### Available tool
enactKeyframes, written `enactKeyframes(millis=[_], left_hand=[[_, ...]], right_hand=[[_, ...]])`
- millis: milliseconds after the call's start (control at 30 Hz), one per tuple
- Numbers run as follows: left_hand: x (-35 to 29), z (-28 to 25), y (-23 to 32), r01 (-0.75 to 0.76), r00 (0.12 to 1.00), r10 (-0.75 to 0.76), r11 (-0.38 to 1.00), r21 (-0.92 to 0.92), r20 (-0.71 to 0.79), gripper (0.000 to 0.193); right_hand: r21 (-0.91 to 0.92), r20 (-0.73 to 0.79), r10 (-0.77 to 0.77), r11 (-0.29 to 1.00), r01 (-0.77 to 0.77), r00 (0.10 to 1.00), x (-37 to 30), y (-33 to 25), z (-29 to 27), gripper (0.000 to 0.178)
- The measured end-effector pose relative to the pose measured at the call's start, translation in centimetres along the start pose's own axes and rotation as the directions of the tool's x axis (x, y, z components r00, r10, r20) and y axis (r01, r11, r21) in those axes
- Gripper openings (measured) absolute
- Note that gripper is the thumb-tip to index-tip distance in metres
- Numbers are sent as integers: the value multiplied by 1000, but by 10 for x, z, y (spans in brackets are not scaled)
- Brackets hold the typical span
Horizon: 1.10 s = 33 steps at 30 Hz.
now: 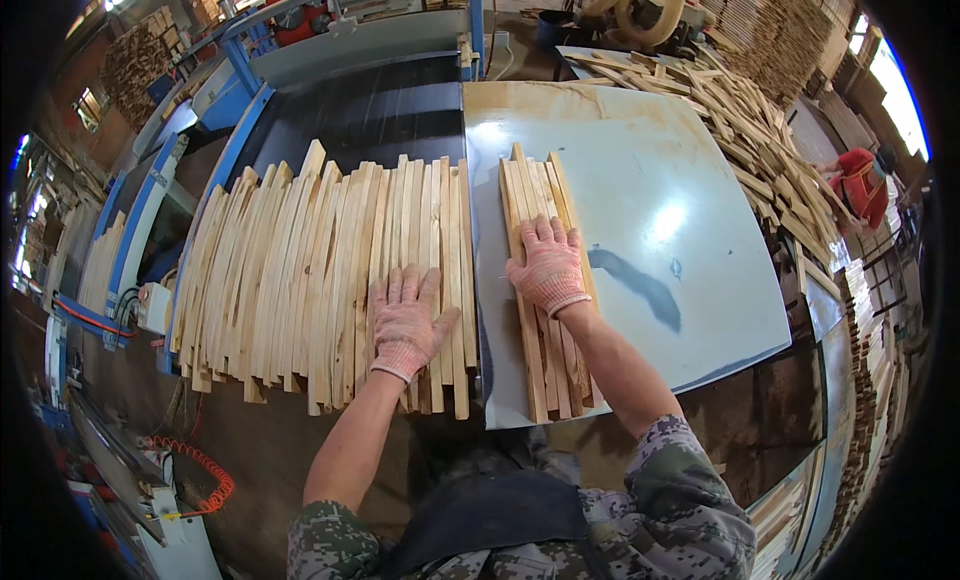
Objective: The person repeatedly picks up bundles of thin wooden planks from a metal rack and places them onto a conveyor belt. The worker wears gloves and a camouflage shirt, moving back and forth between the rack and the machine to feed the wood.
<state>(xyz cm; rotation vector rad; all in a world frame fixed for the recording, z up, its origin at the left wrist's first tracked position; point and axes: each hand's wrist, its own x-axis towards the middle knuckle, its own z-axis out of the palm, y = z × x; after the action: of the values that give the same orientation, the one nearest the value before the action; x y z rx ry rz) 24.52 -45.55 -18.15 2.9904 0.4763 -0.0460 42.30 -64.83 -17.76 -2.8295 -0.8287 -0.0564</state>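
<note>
My left hand [407,320], in a pinkish work glove, lies flat with its fingers spread on a wide row of wooden strips [290,270]. The strips stand side by side, their ends uneven, on a dark machine bed [360,110]. To the right, my right hand [548,265], gloved the same way, rests with its palm down on a small group of wooden strips [541,375]. That group lies lengthwise near the left edge of a pale metal tabletop [690,280]. A narrow gap parts the two groups. Neither hand is wrapped round a strip.
A heap of loose wooden pieces [740,130] lies beyond the tabletop at the far right, with a person in red [862,188] beside it. Blue machine frames [140,220] stand at the left. An orange coiled hose [215,485] hangs at the lower left.
</note>
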Motion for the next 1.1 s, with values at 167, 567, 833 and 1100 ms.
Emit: enactKeyframes(millis=[167,567,833,1100], left_hand=[[1,2,-3,-14,999,15,1000,22,-48,81],[-4,13,-24,-114,965,80,985,-129,-248,79],[-4,5,-25,-89,994,77,980,-175,-71,76],[-6,8,-25,-113,991,97,975,-191,-91,78]], right_hand=[[186,-69,-108,975,119,992,6,-30,12,75],[41,292,136,987,-154,947,27,-99,-2,53],[277,93,311,904,-325,946,-2,-109,30,45],[55,176,256,962,-269,951,31,-114,30,41]])
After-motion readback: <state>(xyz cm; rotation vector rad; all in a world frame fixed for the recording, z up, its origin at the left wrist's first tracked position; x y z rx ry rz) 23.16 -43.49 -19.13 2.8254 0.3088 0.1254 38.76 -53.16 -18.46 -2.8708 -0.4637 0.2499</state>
